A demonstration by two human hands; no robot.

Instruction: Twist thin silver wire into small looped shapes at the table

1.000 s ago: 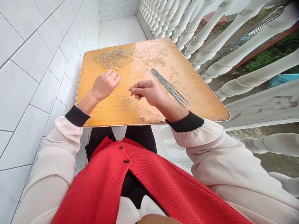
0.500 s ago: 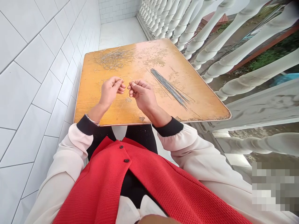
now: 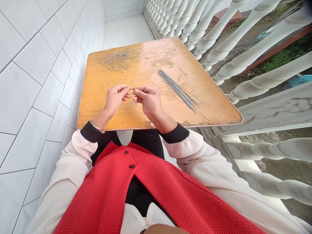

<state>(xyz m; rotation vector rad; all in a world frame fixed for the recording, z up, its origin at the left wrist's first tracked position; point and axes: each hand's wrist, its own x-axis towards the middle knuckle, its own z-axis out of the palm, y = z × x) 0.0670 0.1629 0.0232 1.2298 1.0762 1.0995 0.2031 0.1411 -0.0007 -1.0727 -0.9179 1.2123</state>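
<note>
Above the near part of the wooden table (image 3: 97,110), my left hand (image 3: 116,97) and my right hand (image 3: 149,100) meet almost fingertip to fingertip. Both are closed in a pinch on one thin wire (image 3: 135,83), which shows as a small curve above the right fingers. The rest of the wire is hidden by the fingers or too fine to make out. A bundle of straight grey wires (image 3: 177,91) lies to the right of my right hand. Beyond my left hand is a tangled heap of bent wire pieces (image 3: 119,59).
A thin bent wire (image 3: 105,87) lies just beyond my left hand. White tiled wall (image 3: 39,84) runs along the left, and a white baluster railing (image 3: 231,60) along the right. The table's near edge is chipped.
My hands have come closer together and slightly lower, fingertips nearly touching. The wire's loop above them shows smaller. The heap and the bundle stay where they lay.
</note>
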